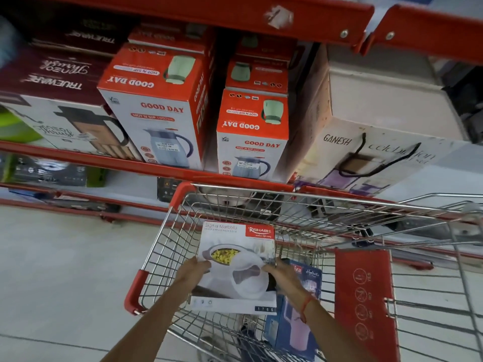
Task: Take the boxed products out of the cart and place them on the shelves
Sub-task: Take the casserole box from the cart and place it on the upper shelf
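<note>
A white Rishabh casserole box (235,259) is held flat above the wire cart (162,246), picture side up. My left hand (194,270) grips its left edge and my right hand (282,275) grips its right edge. A blue tumbler box (292,325) lies lower in the cart, under my right wrist. The red shelf (146,165) stands just beyond the cart, packed with boxes.
On the shelf stand Trueware boxes (52,82), a tall Good Day jug box (156,105), smaller Good Day boxes (252,134) and a large Ganesh box (366,142). A red upper shelf edge (183,11) hangs overhead. The cart's red child-seat flap (366,296) is at right. Pale floor lies left.
</note>
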A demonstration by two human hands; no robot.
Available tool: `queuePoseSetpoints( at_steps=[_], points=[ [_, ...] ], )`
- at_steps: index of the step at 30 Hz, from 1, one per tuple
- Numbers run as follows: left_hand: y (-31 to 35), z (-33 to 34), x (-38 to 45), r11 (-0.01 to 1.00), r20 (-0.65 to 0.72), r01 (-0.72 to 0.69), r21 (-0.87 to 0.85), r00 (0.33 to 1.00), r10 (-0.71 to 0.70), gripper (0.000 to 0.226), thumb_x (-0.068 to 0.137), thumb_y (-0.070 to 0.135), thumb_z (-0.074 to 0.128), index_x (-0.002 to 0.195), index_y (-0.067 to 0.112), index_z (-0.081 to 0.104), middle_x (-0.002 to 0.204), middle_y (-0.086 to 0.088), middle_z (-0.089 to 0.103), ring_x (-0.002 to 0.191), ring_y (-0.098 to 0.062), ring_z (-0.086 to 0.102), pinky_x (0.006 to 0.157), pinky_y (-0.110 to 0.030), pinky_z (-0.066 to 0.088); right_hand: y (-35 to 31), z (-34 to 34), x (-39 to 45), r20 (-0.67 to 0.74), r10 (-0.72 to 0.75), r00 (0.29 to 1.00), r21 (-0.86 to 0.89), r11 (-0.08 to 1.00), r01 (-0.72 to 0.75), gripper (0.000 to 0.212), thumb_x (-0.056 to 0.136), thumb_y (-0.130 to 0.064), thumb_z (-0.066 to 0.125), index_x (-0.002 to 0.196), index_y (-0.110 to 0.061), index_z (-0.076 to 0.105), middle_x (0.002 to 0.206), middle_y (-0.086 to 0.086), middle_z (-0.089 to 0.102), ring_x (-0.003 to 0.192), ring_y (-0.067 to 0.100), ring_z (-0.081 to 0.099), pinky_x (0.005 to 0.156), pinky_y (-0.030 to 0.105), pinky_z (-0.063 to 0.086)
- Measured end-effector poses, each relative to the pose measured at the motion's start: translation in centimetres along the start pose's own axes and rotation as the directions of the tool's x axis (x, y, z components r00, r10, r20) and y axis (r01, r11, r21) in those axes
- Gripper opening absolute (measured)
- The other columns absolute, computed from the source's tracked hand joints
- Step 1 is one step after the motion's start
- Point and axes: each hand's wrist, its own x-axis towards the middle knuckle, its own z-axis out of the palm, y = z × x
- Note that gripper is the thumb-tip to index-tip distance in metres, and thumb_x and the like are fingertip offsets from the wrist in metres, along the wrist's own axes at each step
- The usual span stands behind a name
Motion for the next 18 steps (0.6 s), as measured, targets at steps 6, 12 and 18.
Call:
queuePoseSetpoints(
  at_steps=[6,12,18],
  points=[
    [0.3,-2.2,-4.5,0.982,-0.002,-0.189,-0.009,0.982,0.189,0.025,0.077,0.019,0.065,0.101,0.016,0.069,0.096,-0.009,0.074,0.085,-0.024,0.067,0.07,-0.031,0.053,-0.4,-1.2,-4.5,-0.076,-0.204,0.976,0.033,0.978,0.206,0.023,0.086,-0.011,0.067,0.107,-0.019,0.064,0.107,0.007,0.067,0.113,0.033,0.062,0.091,0.036,0.05],
    [3.0,-5.1,-9.7,0.889,-0.082,-0.452,-0.079,0.891,0.446,0.02,0.076,0.012,0.066,0.091,0.025,0.07,0.096,-0.003,0.073,0.094,-0.025,0.066,0.09,-0.045,0.053,-2.7,-2.2,-10.4,-0.226,-0.438,0.87,0.031,0.89,0.456,0.049,0.086,-0.007,0.068,0.133,-0.009,0.056,0.095,-0.006,0.068,0.089,0.016,0.068,0.064,0.01,0.05],
    [7.3,-8.5,-15.6,0.711,-0.189,-0.698,-0.079,0.711,0.677,0.027,0.079,0.014,0.067,0.081,0.041,0.068,0.084,0.017,0.075,0.087,-0.006,0.069,0.077,-0.032,0.055,-6.8,-3.4,-16.7,-0.276,-0.588,0.76,0.093,0.771,0.63,0.057,0.086,-0.017,0.071,0.139,-0.023,0.051,0.133,0.004,0.056,0.115,0.021,0.059,0.1,0.048,0.051]
  ],
)
